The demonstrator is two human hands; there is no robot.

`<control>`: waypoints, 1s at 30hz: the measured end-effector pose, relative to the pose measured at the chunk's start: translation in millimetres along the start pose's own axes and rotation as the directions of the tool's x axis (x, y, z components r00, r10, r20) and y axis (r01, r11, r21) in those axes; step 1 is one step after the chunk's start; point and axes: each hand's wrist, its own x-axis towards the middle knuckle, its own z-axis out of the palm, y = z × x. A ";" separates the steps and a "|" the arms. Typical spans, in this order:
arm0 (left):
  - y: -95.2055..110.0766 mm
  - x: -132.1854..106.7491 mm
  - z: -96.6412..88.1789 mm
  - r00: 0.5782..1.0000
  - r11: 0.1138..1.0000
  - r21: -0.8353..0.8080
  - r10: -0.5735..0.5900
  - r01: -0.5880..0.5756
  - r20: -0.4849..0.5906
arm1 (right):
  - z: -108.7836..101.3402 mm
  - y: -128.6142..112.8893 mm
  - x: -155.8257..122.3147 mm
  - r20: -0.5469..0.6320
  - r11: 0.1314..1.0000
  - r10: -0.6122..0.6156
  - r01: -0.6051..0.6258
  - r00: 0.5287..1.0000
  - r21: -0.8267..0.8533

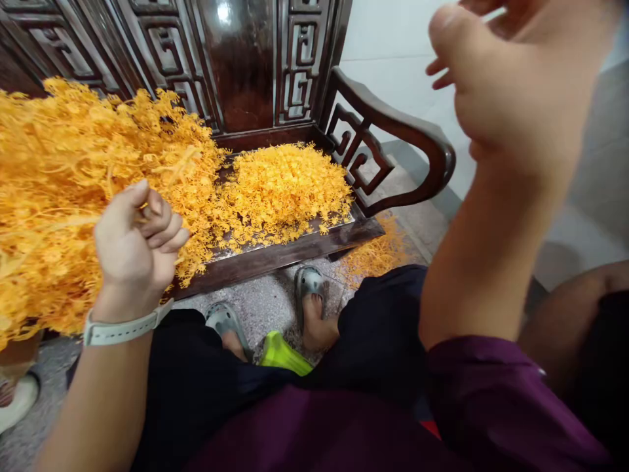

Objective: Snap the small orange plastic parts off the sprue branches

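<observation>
The person sits before a dark wooden bench (275, 257); a big heap of yellow flowers (63, 229) covers its left part, stems poking out, and a smaller pile of loose yellow blossoms (289, 190) lies toward its right end, near the curved armrest (437, 160); the left hand (140, 242), a pale watch (122, 328) on its wrist, is in front of the big heap, fingers curled in and thumb close to the forefinger; I cannot tell whether it pinches a stem; the right hand (506, 85) is raised high, well apart from the flowers, blurred and partly cut off, so its grip I cannot tell; yellow scraps (381, 252) litter the floor below the armrest; grey clogs (310, 282) are on the person's feet.
</observation>
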 end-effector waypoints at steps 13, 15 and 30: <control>-92.6 -16.3 126.2 0.764 0.895 -0.021 -0.368 0.445 0.530 | 141.3 -52.4 -207.1 0.307 0.612 0.437 -0.529 0.846 0.587; -106.3 -9.3 126.6 0.798 0.923 0.053 -0.357 0.381 0.485 | 133.9 -47.2 -213.5 0.275 0.592 0.496 -0.552 0.824 0.588; -118.5 45.9 114.6 0.878 0.934 0.140 -0.358 0.330 0.318 | 38.6 27.6 -284.4 -0.367 0.684 0.708 -0.455 0.604 0.571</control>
